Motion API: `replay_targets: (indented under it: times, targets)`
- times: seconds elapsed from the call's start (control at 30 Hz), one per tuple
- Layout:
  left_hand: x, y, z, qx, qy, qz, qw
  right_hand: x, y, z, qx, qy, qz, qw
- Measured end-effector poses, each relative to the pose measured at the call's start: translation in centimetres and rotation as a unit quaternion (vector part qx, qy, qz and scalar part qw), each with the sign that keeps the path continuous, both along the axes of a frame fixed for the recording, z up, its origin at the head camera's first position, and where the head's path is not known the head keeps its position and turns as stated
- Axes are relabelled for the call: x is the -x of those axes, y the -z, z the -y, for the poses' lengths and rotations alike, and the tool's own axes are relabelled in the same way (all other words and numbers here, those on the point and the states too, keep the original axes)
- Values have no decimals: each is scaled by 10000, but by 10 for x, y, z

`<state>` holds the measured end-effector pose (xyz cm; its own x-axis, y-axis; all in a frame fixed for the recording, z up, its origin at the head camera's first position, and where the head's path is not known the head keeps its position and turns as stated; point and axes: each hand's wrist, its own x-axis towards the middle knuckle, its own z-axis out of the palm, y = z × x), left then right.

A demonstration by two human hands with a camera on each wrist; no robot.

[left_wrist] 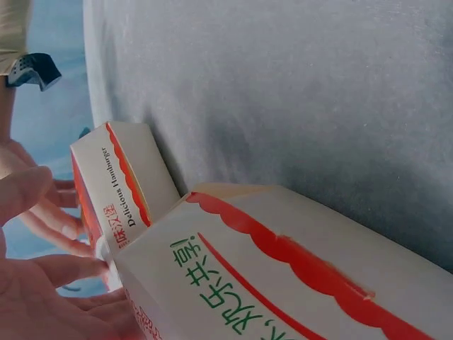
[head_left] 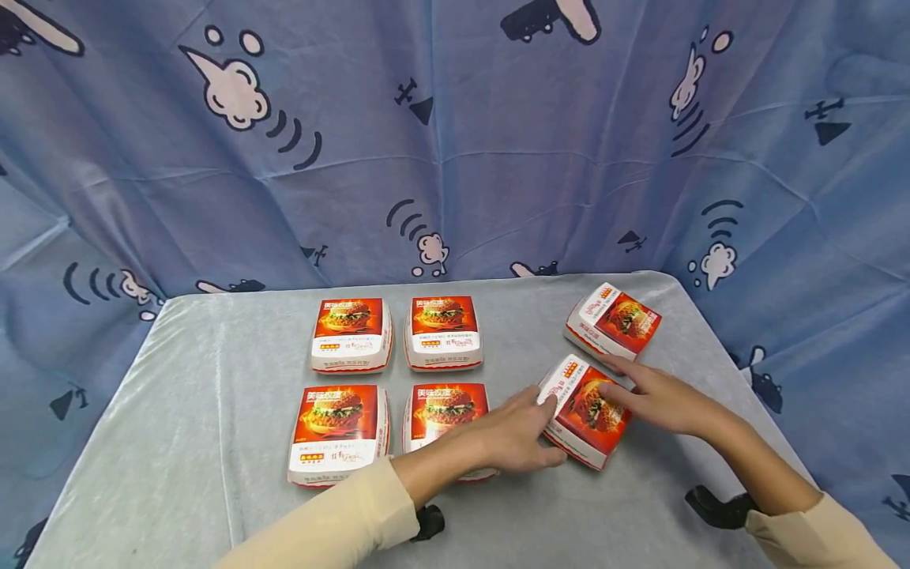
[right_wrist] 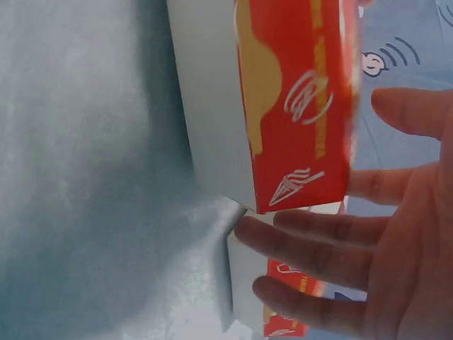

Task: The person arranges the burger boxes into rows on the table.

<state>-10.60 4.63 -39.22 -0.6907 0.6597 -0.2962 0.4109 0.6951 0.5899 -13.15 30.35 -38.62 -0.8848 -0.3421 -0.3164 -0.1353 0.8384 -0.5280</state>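
Observation:
A red and white hamburger box (head_left: pixel 586 407) sits turned at an angle on the right of the table, between my two hands. My left hand (head_left: pixel 522 433) reaches to its left side, fingers at the upper left edge and thumb near the front. From the right, my right hand (head_left: pixel 657 399) rests its thumb over the printed top. Its fingers extend by the far corner; the right wrist view shows them fairly straight beside the box's red side (right_wrist: pixel 301 106). Just behind stands another angled hamburger box (head_left: pixel 626 320), near the right fingertips.
Two hamburger boxes (head_left: pixel 348 336) (head_left: pixel 444 332) stand in a back row at the left and middle. In front of them are a third box (head_left: pixel 337 427) and one partly covered by my left forearm (head_left: pixel 448 407). A patterned blue curtain (head_left: pixel 441 142) hangs behind the grey cloth-covered table (head_left: pixel 178 442).

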Motion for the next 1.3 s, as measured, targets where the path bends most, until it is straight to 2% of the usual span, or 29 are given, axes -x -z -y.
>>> replay_targets:
  times: [0.27,0.47,0.6,0.9,1.1,1.3]
  targets:
    - [-4,3,0,67,62,-451,9989,-4,1,3,-82,125,-66,9999]
    - [-5,0,0,123,79,-372,9992,-2,5,6,-185,264,-2,9995]
    - [-6,-2,0,196,90,-365,9991,-1,8,5,-83,163,-35,9998]
    - [-2,-4,1,230,155,-356,9990,5,12,3,380,-139,-82,9991]
    - [1,-3,0,47,-37,-342,9994,9,16,1,868,-351,35,9956]
    - [3,-2,-1,-226,-280,-315,9989,11,17,2,1116,-466,131,9926]
